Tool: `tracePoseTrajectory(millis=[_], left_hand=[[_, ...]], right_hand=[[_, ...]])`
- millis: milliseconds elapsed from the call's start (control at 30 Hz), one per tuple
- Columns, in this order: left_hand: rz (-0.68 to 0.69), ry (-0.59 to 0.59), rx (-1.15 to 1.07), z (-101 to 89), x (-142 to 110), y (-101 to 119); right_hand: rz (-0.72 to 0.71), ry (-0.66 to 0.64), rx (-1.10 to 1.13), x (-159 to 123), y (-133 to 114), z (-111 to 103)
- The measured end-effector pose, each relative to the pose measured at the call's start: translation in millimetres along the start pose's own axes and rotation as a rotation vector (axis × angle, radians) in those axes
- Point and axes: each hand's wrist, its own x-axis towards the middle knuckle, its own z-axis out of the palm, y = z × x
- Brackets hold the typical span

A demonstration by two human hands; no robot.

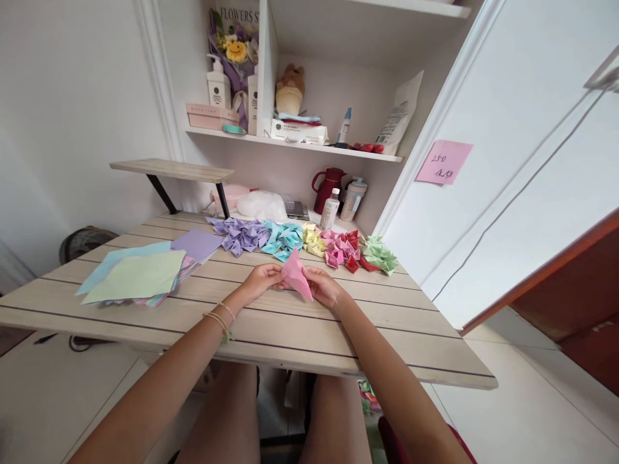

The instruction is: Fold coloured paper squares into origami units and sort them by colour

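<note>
Apparently, left hand [264, 280] and right hand [324, 287] both pinch pink paper [296, 274] between them.

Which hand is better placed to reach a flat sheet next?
Probably the left hand: it is nearer the flat sheets, which lie out on its side. The right hand is farther away. Both hold the pink paper, so the left would need to let go first.
</note>
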Motion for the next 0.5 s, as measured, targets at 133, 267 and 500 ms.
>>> tracePoseTrajectory(millis=[133,267,500], left_hand=[[-0.002,0.005,-0.008,-0.4,0.1,-0.2],[-0.017,0.015,-0.012,0.2,0.2,-0.1],[-0.081,0.08,-0.009,2.9,0.6,0.6]], right_hand=[[-0.033,0.093,-0.066,0.6,0.2,0.3],[-0.025,0.113,-0.14,-0.9,-2.8,0.6],[-0.234,0.102,-0.569,-0.4,-2.2,4.7]])
